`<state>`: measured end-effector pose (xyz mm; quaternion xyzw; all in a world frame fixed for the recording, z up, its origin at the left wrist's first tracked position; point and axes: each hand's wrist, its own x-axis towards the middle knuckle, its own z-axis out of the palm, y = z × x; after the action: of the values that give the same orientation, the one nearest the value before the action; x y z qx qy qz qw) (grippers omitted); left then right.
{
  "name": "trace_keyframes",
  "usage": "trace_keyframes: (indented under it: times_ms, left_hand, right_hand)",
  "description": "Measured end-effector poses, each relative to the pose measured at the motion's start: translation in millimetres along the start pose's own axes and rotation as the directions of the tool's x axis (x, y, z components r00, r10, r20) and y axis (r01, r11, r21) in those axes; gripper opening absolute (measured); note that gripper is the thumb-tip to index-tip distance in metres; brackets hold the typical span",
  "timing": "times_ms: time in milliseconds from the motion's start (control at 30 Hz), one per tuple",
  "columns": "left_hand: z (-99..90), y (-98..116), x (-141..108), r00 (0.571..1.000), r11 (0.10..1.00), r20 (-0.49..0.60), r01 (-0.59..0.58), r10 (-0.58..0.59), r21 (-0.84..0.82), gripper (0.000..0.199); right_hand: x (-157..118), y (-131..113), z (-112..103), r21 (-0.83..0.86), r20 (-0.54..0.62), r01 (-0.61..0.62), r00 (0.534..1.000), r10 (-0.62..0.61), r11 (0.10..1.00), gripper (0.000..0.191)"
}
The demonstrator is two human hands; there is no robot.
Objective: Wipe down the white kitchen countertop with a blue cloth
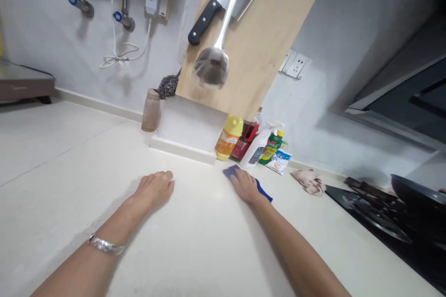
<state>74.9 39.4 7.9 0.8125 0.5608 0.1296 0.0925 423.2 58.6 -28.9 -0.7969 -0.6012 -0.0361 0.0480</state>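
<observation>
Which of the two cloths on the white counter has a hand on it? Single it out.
The dark blue cloth, lying flat under the right hand. The crumpled pale pink cloth lies untouched, farther right.

Bright light casts soft shadows on the counter (195, 246), upper-right corner dim.

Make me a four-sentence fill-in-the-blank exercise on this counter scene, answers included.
1. The cloth under the right hand is ____.
2. The bracelet is on the person's ____ arm.
3. The spray bottle is mostly ____ in color.
4. The knife handle is ____.

Missing words: blue; left; white; black.
</observation>
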Motion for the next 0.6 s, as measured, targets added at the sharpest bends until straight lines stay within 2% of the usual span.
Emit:
trace_keyframes:
  times_ms: [167, 333, 467, 600]
  left_hand:
    - [-3.5, 4, 1, 0.999, 0.999, 0.036, 0.037, -0.038, 0.038, 0.038]
    - [-4.4, 8, 2, 0.998, 0.997, 0.044, 0.045, -0.048, 0.068, 0.037]
    - [-6.4, 10, 2, 0.996, 0.995, 0.057, 0.065, -0.069, 0.08, 0.037]
    - [-8.4, 12, 0, 0.996, 0.996, 0.056, 0.063, -0.066, 0.063, 0.036]
  right_hand:
    - [37, -9, 4, -0.008, -0.02, -0.11, 0.994, 0.11, 0.994, 0.063]
    - [55, -22, 4, -0.016, -0.041, -0.179, 0.983, 0.178, 0.984, 0.064]
    - [51, -27, 1, -0.023, -0.042, -0.176, 0.984, 0.175, 0.984, 0.062]
    - [28, -35, -2, -0.041, -0.029, -0.11, 0.994, 0.109, 0.993, 0.063]
